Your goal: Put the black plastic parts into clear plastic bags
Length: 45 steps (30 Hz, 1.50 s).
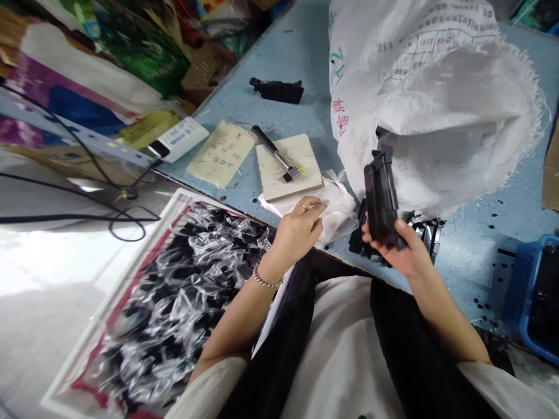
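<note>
At three o'clock, the right hand (pixel 405 256) closes its fingers round an unwrapped black part (pixel 379 195) above loose parts (pixel 358 238). The left hand (pixel 294 235) half-curls near plastic bags (pixel 338 215), its hold unclear; toward eight o'clock, wrapped pieces (pixel 187 302), apparently done, fill a tray (pixel 112 297).

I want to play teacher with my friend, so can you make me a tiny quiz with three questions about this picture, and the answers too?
1. What is the right hand holding?
a) a sheet of paper
b) a black part
c) a pair of scissors

2. True or false: the black-handled tool lies inside the blue basket.

3. Fill in the missing word: around the wrist of the left hand there is a beaded ____.

Key:
1. b
2. False: it lies on the pale square block.
3. bracelet
</note>
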{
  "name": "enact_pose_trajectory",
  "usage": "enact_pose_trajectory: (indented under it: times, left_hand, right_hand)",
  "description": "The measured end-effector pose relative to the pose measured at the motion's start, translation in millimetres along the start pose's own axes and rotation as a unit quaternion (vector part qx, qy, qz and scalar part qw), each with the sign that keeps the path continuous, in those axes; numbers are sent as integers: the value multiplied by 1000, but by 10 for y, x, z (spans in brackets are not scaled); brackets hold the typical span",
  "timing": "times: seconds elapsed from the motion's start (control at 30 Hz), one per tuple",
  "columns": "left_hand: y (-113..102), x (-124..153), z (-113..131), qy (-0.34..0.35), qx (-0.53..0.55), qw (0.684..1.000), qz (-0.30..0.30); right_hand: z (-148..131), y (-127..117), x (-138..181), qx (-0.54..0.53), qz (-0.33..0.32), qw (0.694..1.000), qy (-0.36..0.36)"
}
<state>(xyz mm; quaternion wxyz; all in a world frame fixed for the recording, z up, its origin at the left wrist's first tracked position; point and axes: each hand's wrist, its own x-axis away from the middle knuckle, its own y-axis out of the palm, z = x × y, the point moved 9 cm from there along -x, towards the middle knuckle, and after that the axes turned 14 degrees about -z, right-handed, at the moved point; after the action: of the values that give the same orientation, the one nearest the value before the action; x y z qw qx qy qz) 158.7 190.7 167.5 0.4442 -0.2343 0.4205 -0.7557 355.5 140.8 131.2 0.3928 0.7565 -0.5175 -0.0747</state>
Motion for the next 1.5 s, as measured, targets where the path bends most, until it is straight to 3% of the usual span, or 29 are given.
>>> enact_pose_trajectory:
  times: [0.13,0.2,0.27,0.4,0.57,0.63,0.77,0.9,1.03,1.1,1.17,1.23,1.37,1.43,1.5]
  left_hand:
    - [151,-62,-8,29,60,998,-4]
    - [179,-40,-16,45,59,997,1]
    - [172,28,15,49,24,998,9]
    - [179,252,381,98,-42,994,-11]
    - [200,434,914,202,-21,977,-58]
    - [186,416,978,217,1,974,-66]
    - [110,378,1024,237,3,971,-29]
    - [-20,429,1036,224,-17,974,13]
    - [-253,596,985,220,-10,973,65]
    - [-302,639,869,178,-17,982,66]
    - [-298,658,743,128,-34,990,52]
    - [-291,681,691,114,-55,991,44]
    - [-353,757,729,127,-80,988,27]
    - [-400,815,655,81,-105,991,-2]
    - [-436,923,418,-11,-120,992,-32]
  right_hand:
    - [462,381,441,-112,-130,968,181]
    - [705,464,541,-172,-134,944,248]
    - [839,477,476,-211,-119,936,258]
    - [806,413,130,-181,-90,961,189]
    - [511,233,-30,39,7,996,77]
    - [370,174,27,145,56,987,24]
    - [106,198,147,341,122,928,-91]
    - [28,272,71,378,122,908,-135]
    - [66,417,-129,403,42,910,-92]
    - [28,552,-146,490,15,867,-87]
    - [-31,763,-102,586,-14,802,-118]
    - [-27,1023,-38,631,-75,756,-159]
    - [54,1371,62,620,-186,734,-207]
    - [128,1456,95,613,-242,723,-209]
    - [194,1450,109,604,-275,722,-197]
